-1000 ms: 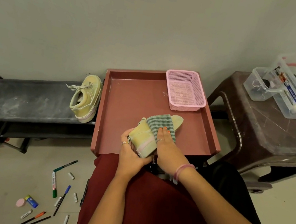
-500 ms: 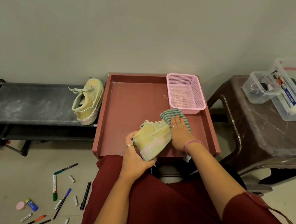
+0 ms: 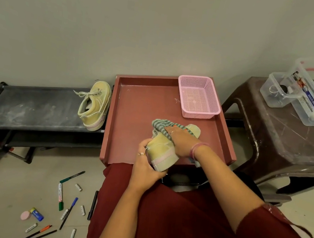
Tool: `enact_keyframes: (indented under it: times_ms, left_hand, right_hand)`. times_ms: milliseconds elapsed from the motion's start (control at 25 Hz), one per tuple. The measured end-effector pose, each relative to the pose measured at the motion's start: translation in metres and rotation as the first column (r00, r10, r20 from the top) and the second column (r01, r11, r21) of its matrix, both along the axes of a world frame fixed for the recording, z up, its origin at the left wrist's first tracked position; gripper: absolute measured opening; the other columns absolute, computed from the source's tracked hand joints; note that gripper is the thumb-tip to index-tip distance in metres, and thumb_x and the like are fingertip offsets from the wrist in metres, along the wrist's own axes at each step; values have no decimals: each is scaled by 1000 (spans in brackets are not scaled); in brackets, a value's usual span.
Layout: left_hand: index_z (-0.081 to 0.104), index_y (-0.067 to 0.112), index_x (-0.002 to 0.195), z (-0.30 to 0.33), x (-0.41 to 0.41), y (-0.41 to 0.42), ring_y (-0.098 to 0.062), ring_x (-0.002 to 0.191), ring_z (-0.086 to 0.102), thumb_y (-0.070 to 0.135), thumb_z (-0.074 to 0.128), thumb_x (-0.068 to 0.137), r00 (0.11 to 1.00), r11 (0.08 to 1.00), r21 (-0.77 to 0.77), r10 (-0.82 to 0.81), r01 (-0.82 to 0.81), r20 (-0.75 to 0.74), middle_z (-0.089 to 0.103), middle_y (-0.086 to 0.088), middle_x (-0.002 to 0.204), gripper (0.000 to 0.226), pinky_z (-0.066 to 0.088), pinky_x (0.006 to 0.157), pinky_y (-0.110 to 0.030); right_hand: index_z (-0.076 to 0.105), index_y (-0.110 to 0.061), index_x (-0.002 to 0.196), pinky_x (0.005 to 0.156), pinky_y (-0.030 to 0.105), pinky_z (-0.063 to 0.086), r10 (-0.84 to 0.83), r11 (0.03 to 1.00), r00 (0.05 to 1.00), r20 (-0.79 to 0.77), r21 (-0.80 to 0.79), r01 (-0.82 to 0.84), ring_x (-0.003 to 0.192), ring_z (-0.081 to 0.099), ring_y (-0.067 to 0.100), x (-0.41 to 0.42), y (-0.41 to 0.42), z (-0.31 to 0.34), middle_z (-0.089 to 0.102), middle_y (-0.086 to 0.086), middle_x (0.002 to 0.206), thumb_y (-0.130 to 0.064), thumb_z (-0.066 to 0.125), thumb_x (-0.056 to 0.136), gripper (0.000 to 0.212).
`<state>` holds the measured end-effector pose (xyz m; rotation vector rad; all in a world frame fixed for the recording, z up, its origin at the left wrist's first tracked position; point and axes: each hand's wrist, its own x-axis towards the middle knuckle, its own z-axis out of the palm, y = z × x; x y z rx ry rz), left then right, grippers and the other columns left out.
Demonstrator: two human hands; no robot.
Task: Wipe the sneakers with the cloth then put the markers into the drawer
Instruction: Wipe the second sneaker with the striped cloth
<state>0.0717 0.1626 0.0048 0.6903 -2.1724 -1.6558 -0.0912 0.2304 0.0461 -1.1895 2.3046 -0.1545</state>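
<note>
Currently wiping sneaker | left hand grips heel | right hand fingers flat, pressing cloth | next: second sneaker, then markers

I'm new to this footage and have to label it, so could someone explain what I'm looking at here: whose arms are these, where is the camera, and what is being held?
There is no machine: a person wears a camera on the head, looking down at their own arms. The left hand grips the heel of a yellow sneaker over a red tray. The right hand presses a striped cloth onto that sneaker, wiping it. A pink basket sits in the tray's far corner. The second sneaker waits on a dark shelf to the left. Markers lie scattered on the floor, not yet put away. Clear boxes stand on a brown stool.
</note>
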Motion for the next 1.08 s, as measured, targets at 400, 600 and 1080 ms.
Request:
enact_keyframes:
  times_ms: [400,600,1080]
  left_hand:
    - [52,27,115,-4,-2,-9,-1,100,64,0,80,63,1000,999,-48,9,-9,8,63,15,106,64,48,81,-12]
    - [56,21,107,3,-6,-4,5,87,65,-7,83,58,998,998,33,58,-59,37,66,15,94,62,48,71,-12]
    - [33,22,122,3,-7,-4,20,100,49,-8,83,56,999,999,28,41,-41,26,50,17,112,89,40,78,-1]
  right_hand:
    - [7,-10,151,120,28,5,60,955,998,-14,-289,-62,147,-3,16,101,38,14,-1,1,159,10,37,85,76]
    - [38,-10,143,111,38,33,99,923,923,-373,-312,-225,138,36,20,79,47,-17,36,6,150,-9,24,82,62]
    - [-5,-5,150,118,33,-3,-234,970,941,-246,-129,207,147,-6,24,-3,42,-21,-7,12,159,6,27,92,67]
